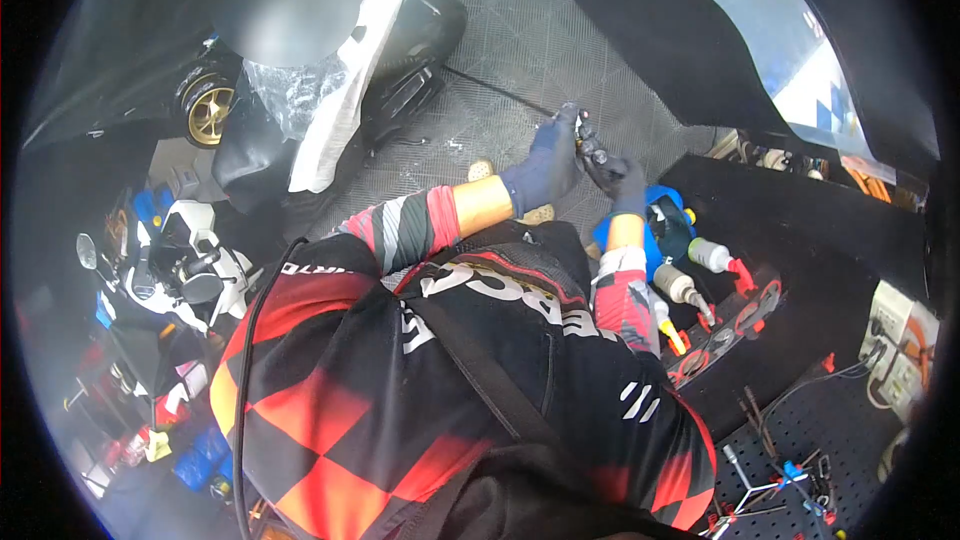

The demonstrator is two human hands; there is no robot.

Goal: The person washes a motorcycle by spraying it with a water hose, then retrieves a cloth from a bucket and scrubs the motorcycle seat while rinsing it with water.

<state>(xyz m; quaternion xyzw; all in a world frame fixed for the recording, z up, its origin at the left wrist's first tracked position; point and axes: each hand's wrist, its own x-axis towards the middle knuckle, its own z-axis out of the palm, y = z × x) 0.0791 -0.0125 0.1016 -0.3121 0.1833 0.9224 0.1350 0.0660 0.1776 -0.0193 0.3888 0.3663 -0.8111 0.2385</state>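
Note:
My left hand [546,164], in a dark blue glove, is closed around a small dark tool [583,132] with shiny metal parts. A black hose or cord [497,90] runs from the floor at the upper left to this hand. My right hand [617,180], in a dark grey glove, meets the left at the same tool, its fingers bent against the lower end. The gloves cover much of the tool, so its exact kind is unclear. Both hands are in front of my body, above the grey textured floor [540,20].
Left stands a motorcycle with a black seat [425,35], and a gold-rimmed wheel [208,115] lies beyond it. A white motorcycle front [190,265] is lower left. Right are several bottles, one a spray bottle [710,256], a black pegboard [830,440] with tools and a power outlet [893,325].

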